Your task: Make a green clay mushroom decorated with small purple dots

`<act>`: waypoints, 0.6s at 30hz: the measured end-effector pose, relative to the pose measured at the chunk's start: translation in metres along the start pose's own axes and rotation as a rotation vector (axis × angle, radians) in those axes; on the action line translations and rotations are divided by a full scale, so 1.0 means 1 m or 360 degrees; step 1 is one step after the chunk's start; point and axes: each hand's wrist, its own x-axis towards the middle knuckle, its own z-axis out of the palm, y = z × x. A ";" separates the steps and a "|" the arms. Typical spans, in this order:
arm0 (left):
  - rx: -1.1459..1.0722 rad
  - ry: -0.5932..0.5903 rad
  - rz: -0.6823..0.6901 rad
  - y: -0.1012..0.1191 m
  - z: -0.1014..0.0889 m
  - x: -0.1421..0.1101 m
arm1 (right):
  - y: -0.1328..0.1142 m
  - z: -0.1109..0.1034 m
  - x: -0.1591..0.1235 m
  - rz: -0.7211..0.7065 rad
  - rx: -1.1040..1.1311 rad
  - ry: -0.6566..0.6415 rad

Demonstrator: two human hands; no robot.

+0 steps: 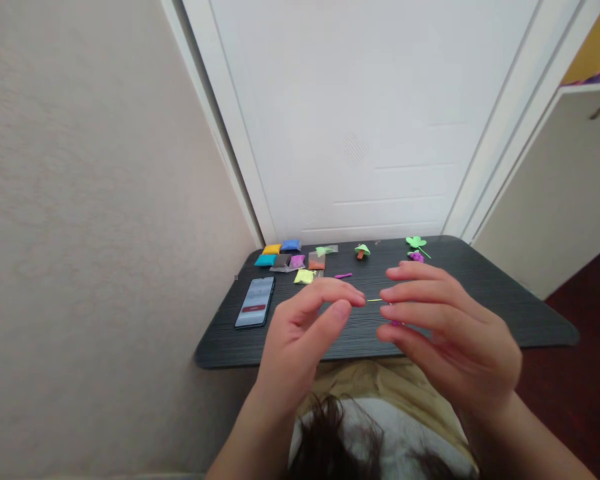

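My left hand [305, 330] is above the front of the dark table, thumb and forefinger apart, and I see nothing between them. Facing it, my right hand [445, 327] has its fingers spread. A small purple piece [396, 323] shows in the gap between its thumb and forefinger; whether they touch it, I cannot tell. Between the two hands a thin yellow-green strip [374, 300] appears, its right end reaching behind the right fingertips. Beyond the left hand lies a short purple clay stick [343, 275].
On the dark table [290, 347] are a phone [257, 302], several coloured clay packets [265, 260], a yellow packet [305, 276], a green-capped clay mushroom [362, 251], a green clay clover [417, 243] and a purple clay cluster [417, 256]. A wall borders the left; a white door stands behind.
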 end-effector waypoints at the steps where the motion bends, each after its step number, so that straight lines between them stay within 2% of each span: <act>1: -0.0034 -0.0004 -0.0021 0.001 0.002 -0.003 | -0.001 0.001 -0.001 0.0000 0.0021 0.0017; 10: -0.0156 -0.0100 -0.0149 0.007 0.010 -0.020 | -0.009 0.005 -0.005 0.0016 0.0107 -0.0018; 14: -0.0178 -0.0054 -0.0176 0.007 0.010 -0.019 | -0.010 0.005 -0.008 0.0058 0.0080 -0.0038; 18: -0.0142 -0.0027 -0.0181 0.007 0.007 -0.017 | -0.010 0.006 -0.011 0.0154 0.0089 0.0125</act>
